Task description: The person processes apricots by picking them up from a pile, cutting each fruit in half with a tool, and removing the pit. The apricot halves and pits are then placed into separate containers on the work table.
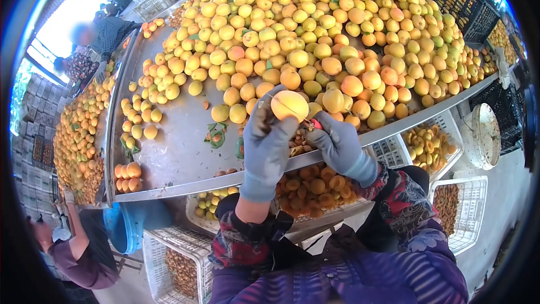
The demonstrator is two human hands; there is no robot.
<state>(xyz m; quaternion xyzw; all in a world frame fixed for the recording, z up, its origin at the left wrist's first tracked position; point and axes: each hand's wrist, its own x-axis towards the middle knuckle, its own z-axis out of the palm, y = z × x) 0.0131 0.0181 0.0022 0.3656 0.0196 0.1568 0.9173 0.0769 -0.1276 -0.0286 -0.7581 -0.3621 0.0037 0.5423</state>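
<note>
My left hand (264, 149), in a grey glove, is closed around a yellow-orange apricot (289, 105) and holds it up over the table's front edge. A thin dark line runs across the fruit's skin. My right hand (340, 143), gloved too, grips a small knife (316, 124) by its red handle, close against the apricot's lower right side. The blade is barely visible. Just behind both hands lies a large heap of apricots (332, 66) on the metal table (174, 160). Cut apricot halves (315, 188) fill a crate below my hands.
White crates (469, 214) stand under and beside the table, some holding apricot pits (446, 202). A white bucket (485, 135) is at right, a blue barrel (125, 228) at left. Co-workers (84, 247) are on the left by another fruit-covered table (84, 141).
</note>
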